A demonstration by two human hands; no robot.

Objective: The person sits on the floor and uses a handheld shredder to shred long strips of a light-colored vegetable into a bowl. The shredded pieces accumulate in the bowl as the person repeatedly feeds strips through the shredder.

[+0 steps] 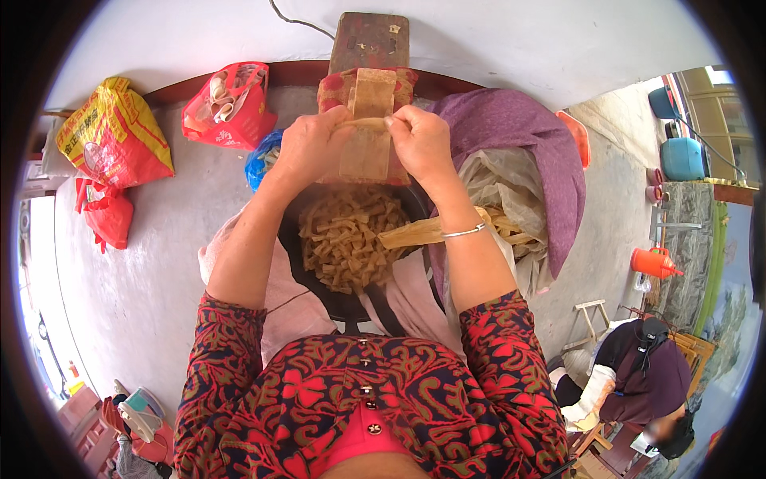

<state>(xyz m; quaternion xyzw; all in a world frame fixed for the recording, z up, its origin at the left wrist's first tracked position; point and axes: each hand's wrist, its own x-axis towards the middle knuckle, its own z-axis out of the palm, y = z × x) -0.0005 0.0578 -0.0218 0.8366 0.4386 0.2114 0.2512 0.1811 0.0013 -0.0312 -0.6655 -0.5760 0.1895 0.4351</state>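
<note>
My left hand (317,145) and my right hand (420,145) are raised side by side above a wooden board (368,160). Between them runs a thin, pale tan fibrous strip (361,124), gripped at its two ends. My right thumb and finger pinch one end; my left fingers are curled round the other. Below my hands, a dark round pan (292,259) holds many short cut tan pieces (349,239). A longer flat, dried-looking strip (415,234) reaches over the pan's right side and passes under my right wrist.
At the right stands a sack with purple cloth (550,136) and a pale plastic liner (507,180), holding more strips. Red bags (239,120) and a yellow-red sack (112,132) sit at the left. Another person (638,375) sits at the lower right, near an orange-red jug (654,263).
</note>
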